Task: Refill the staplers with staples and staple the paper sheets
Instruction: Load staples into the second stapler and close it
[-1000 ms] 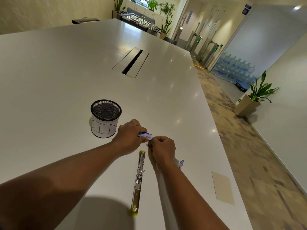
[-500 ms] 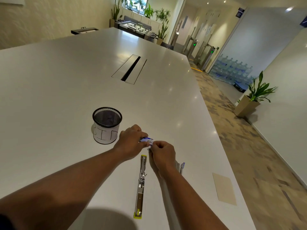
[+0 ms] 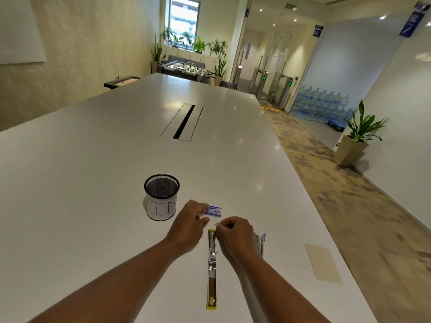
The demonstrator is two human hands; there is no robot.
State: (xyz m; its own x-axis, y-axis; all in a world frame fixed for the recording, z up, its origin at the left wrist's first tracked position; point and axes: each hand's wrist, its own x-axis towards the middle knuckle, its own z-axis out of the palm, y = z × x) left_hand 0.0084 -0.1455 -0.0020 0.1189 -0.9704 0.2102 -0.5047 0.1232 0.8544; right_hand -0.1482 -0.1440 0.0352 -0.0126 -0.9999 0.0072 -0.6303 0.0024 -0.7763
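Staplers are what this job is about, and one lies flat and opened out on the white table, near the person. Going left to right: a black mesh cup with a paper label stands on the left. Just right of it, the left hand pinches a small blue staple box with its fingertips, holding it close above the table. Below the box lies the open stapler, long and silver with yellow ends, pointing away from the person. The right hand is curled, and it pinches something tiny and silver, likely a strip of staples, right at the far end of the stapler. A second stapler with a blue tip peeks out beside the right wrist. A tan paper sheet lies further right, near the table edge.

I think the refill has only begun. The staples still have to go in, the stapler must be shut, and the paper is not stapled yet.
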